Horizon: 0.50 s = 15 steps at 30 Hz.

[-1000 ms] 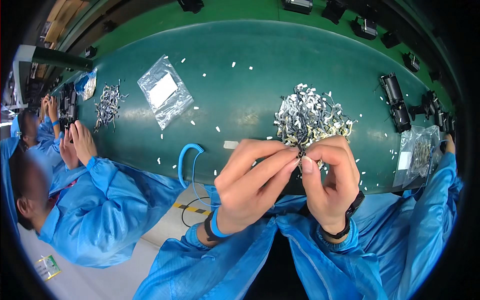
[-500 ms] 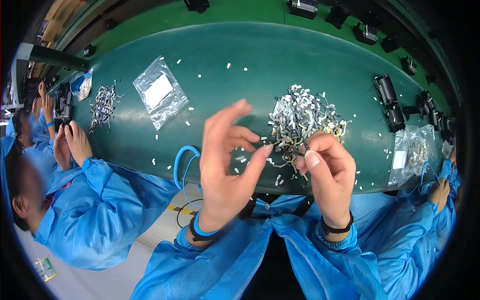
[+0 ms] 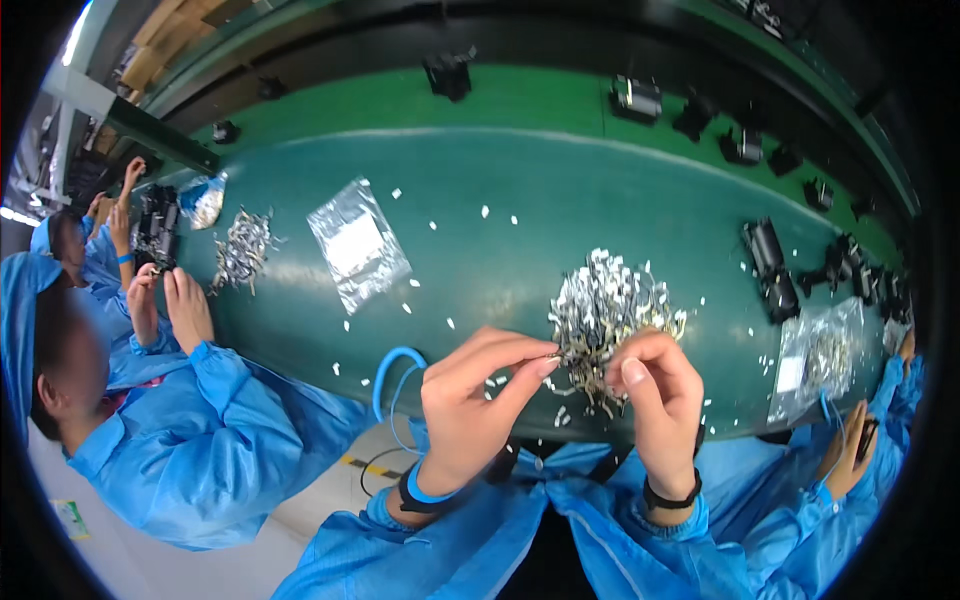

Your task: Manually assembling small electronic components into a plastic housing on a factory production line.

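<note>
Over the near edge of a heap of short grey, black and yellowish cables with small white connectors, both my hands are raised close together. My left hand pinches the dark end of a short cable between thumb and forefinger. Just across from it, my right hand is closed, its thumb pressed toward the curled forefinger. What lies between its fingertips blends with the heap behind, and I cannot make it out. A wristband circles each of my wrists.
Loose white bits dot the green table. A clear bag with a white label lies to the left, another bag to the right. Black devices stand beyond. Co-workers in blue sit on both sides. A blue coiled cord hangs nearby.
My left hand has gone from spread fingers to a pinch on a dark cable end. My right hand has turned slightly inward. The whole view has shifted, with the table lower in it.
</note>
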### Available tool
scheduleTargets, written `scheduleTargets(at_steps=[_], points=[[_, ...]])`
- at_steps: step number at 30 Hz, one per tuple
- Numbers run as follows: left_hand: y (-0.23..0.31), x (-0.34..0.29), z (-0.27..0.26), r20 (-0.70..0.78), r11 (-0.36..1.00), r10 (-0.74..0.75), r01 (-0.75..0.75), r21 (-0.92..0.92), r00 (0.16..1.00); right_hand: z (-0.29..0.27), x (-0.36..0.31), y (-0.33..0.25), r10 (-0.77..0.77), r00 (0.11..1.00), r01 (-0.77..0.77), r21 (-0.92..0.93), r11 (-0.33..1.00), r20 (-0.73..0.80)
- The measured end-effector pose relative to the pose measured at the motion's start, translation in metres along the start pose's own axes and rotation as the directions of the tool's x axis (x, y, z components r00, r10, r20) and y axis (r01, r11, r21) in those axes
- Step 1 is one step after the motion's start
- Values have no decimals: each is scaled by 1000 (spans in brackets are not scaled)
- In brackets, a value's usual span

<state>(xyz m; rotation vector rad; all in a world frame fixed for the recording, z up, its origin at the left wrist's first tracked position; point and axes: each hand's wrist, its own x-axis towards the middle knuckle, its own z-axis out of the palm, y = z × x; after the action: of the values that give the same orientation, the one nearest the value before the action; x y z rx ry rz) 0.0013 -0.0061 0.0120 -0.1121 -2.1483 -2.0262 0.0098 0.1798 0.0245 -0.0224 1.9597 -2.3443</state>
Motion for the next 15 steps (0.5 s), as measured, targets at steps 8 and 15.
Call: scheduleTargets(at_steps=[8,15], points=[[11,11,-30,-186,949,-34,-26,-315,982,1,64,-68,-156,966,253,-614,747,208],[24,4,-36,-159,856,-155,52,-514,975,-42,215,-18,-150,982,161,-934,319,118]])
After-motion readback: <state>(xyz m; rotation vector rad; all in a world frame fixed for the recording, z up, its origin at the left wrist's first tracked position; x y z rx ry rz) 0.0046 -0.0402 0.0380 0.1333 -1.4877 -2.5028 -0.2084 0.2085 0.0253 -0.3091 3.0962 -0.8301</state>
